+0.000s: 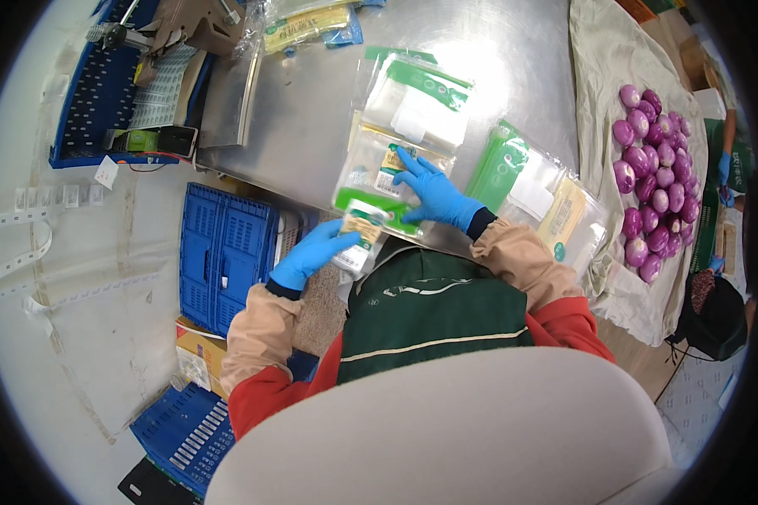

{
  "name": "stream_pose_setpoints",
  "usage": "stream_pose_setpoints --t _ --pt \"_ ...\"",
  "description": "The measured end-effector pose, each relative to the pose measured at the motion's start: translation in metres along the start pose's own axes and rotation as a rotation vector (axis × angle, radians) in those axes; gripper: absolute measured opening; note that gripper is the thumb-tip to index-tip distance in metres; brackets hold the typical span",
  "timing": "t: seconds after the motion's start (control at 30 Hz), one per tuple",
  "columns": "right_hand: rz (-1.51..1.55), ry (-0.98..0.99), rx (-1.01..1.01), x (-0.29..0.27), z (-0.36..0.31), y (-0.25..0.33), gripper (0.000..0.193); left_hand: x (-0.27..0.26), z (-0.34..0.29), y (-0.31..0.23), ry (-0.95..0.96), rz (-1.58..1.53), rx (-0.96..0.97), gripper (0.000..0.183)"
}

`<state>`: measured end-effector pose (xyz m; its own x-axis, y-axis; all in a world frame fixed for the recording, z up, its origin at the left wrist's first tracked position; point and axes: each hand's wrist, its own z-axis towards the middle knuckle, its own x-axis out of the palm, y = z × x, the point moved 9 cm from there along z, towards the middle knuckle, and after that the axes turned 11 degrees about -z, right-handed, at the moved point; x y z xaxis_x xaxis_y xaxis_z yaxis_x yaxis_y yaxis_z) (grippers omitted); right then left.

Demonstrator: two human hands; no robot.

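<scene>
My left hand (316, 254), in a blue glove, grips a pack of printed labels (363, 225) in white, green and yellow, between thumb and fingers at the table's near edge. My right hand (439, 196), gloved in blue too, lies with fingers stretched out over a clear plastic bag (358, 168) with a green band. Its fingertips touch a label (387, 171) on that bag. Beyond it, more clear bags with green bands (429, 87) overlap on the metal table. Another stack of green-banded bags (498, 164) lies to the right of my right hand.
Purple onions (661, 181) are heaped on a pale cloth (593, 101) at the right. Filled yellow packets (307, 29) lie at the far edge. Blue crates (227, 261) stand left of the metal table (303, 109). Another person's gloved hand (724, 168) shows at the far right.
</scene>
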<state>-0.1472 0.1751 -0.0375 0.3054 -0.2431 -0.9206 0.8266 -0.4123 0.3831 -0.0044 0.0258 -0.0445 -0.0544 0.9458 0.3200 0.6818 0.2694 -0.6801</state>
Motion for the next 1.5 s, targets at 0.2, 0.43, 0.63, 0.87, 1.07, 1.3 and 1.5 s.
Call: stream_pose_setpoints --t 0.2,0.43,0.63,0.87,1.07,1.3,1.5 --pt "0.298 -0.062 0.101 0.025 0.000 -0.028 0.016 -0.031 -0.014 -0.012 -0.220 -0.399 0.383 0.026" --pt "0.751 -0.896 0.743 -0.074 -0.015 -0.123 0.025 -0.001 0.050 -0.035 -0.153 -0.216 0.449 0.033" --pt "0.539 -0.622 0.464 -0.080 0.021 -0.065 0.028 0.014 0.133 -0.047 -0.333 -0.129 0.349 0.023" --pt "0.385 0.073 0.409 0.012 0.017 -0.035 0.034 0.035 0.081 -0.027 0.077 0.244 0.075 0.046" --pt "0.161 0.011 0.035 0.004 0.001 -0.001 0.035 -0.018 -0.003 -0.007 -0.062 -0.099 0.081 0.038" --pt "0.452 -0.080 0.142 0.023 0.000 -0.029 0.017 -0.034 0.005 -0.014 -0.208 -0.241 0.361 0.033" --pt "0.521 -0.975 0.738 -0.090 -0.024 -0.122 0.019 0.003 0.056 -0.036 -0.170 -0.311 0.366 0.031"
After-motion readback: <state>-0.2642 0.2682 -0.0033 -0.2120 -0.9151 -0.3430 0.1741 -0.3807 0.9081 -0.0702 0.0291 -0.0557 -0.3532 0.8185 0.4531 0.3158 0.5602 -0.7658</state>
